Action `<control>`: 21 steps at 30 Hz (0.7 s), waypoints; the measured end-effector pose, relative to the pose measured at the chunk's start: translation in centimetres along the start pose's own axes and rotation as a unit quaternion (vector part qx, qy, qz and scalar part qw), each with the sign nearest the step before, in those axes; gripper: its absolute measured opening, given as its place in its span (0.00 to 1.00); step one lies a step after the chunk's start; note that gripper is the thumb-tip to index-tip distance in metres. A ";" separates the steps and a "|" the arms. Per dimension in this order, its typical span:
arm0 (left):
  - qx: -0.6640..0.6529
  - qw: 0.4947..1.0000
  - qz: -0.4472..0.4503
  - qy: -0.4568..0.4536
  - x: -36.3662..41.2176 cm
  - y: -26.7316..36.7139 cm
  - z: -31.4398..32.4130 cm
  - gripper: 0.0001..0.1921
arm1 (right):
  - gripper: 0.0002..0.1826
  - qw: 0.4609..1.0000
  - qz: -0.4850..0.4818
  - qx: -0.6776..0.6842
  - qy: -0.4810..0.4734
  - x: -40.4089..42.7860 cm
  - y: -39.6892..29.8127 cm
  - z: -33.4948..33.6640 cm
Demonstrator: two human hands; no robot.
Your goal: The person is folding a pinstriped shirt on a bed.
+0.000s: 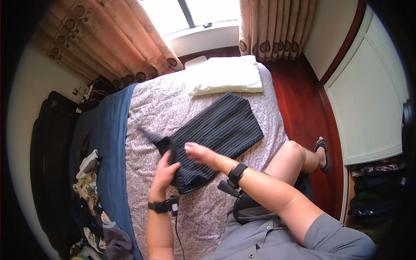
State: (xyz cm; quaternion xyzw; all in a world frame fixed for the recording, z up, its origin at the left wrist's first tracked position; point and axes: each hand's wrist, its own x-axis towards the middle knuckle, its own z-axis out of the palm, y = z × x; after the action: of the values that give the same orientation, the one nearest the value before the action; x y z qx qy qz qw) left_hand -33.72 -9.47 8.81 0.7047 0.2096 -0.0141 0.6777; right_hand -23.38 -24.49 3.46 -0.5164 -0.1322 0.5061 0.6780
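A dark garment with thin pale stripes (217, 126) lies folded at a slant on the bed. My left hand (164, 172) grips its near left end, where a dark part is lifted and blurred by motion. The thumb shows, while the other fingers are partly hidden by the cloth. Over the garment, just to the right, hovers my right hand (201, 154), with its fingers loosely bent and nothing visible in them. Whether it touches the cloth is hard to tell.
The bed has a floral sheet (152, 100) and a blue cover (112, 156) on the left. A folded white textile (227, 74) lies at the far edge. Rumpled clothes (94, 195) are heaped at left. A cable (179, 237) hangs from the left wrist strap. More clothes (373, 191) sit in a cabinet at right.
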 end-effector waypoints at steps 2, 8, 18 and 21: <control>0.037 0.992 0.069 -0.095 2.9 0.5 4.2 0.29 | 0.40 0.999 0.026 0.015 0.018 0.2 -2.5 -1.9; 0.228 0.962 0.150 -0.032 9.1 0.7 16.1 0.25 | 0.09 0.989 0.021 0.028 0.142 -1.2 -7.3 -10.8; 0.304 0.929 0.205 -0.053 10.1 -1.3 24.4 0.36 | 0.23 0.969 0.017 -0.114 0.220 -1.7 -7.8 -20.8; 0.316 0.910 0.263 -0.052 11.4 -1.8 22.4 0.29 | 0.33 0.939 0.097 -0.146 0.297 -2.2 -4.5 -21.9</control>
State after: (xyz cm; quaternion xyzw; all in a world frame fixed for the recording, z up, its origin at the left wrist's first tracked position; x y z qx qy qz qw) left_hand -17.94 -27.82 1.85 0.9098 -0.0344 0.0625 0.4089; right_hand -6.56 -38.47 -1.48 -0.7468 0.0535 0.3683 0.5512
